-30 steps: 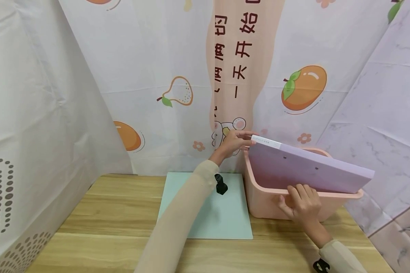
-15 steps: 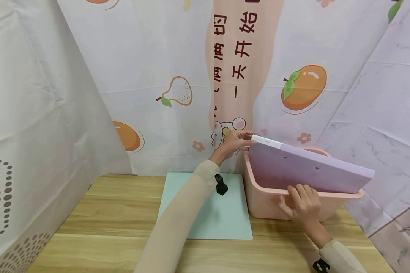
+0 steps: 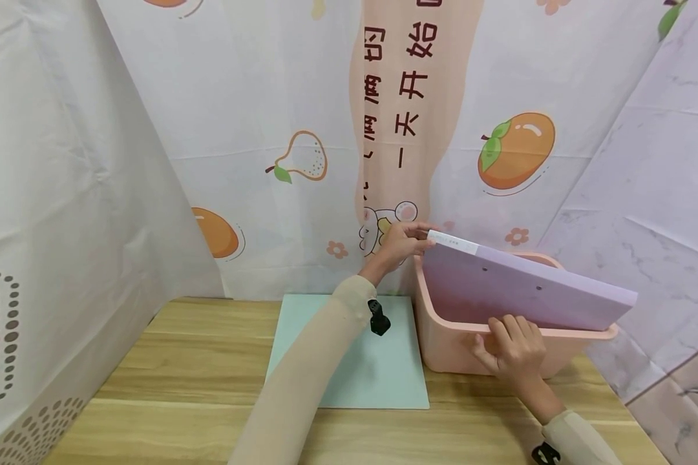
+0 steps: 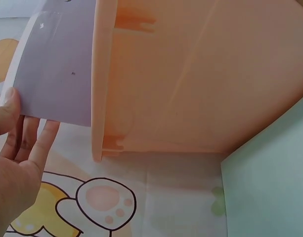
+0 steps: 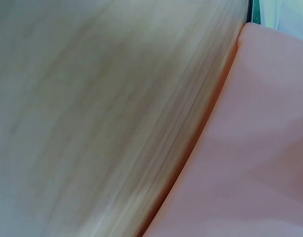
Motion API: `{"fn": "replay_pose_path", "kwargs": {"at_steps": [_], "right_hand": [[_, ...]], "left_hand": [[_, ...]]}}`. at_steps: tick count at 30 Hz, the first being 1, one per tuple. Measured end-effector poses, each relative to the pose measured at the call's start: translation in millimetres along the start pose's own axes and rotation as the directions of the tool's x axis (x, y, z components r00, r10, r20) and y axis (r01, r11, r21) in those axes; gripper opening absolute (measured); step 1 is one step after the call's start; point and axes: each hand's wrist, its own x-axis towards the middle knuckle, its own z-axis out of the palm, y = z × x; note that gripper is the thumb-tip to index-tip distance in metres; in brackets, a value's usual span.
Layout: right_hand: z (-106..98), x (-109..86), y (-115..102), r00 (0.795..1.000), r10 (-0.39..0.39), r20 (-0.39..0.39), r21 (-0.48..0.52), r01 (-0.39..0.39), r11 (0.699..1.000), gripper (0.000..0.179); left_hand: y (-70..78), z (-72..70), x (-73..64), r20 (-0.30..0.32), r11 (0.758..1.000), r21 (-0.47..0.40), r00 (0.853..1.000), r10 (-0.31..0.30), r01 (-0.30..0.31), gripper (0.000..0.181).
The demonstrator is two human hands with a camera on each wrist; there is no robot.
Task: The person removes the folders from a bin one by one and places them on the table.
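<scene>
A purple binder [image 3: 518, 284] with a white label strip and two small rivets leans at a slant in a pink bin [image 3: 448, 345], its upper edge above the rim. My left hand [image 3: 400, 244] pinches the binder's labelled upper left corner. In the left wrist view, the thumb of this left hand [image 4: 15, 173] lies on the spine, with fingers behind and below. My right hand [image 3: 514, 349] grips the bin's front rim, fingers hooked over it and thumb on the outer wall. The right wrist view shows the bin's wall [image 5: 250, 148], with the hand out of frame.
A flat pale green board [image 3: 360, 374] lies on the wooden table [image 3: 180, 387] left of the bin, under my left forearm. Behind the table hangs a printed curtain [image 3: 256, 213], close to the bin's back. Another sheet [image 3: 663, 213] hangs along the right side.
</scene>
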Motion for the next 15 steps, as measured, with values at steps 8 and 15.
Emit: {"fn": "replay_pose_path", "kwargs": {"at_steps": [8, 15], "right_hand": [[-1.9, -1.9, -0.2, 1.000, 0.000, 0.022, -0.004, 0.000, 1.000, 0.050], [-2.6, -4.7, 2.3, 1.000, -0.004, 0.025, -0.005, 0.004, 1.000, 0.049]], "left_hand": [[-0.7, 5.9, 0.7, -0.077, 1.000, -0.012, 0.997, -0.001, 0.000, 0.024], [2.5, 7.5, 1.2, -0.087, 1.000, 0.016, 0.996, -0.008, 0.009, 0.023]]}}
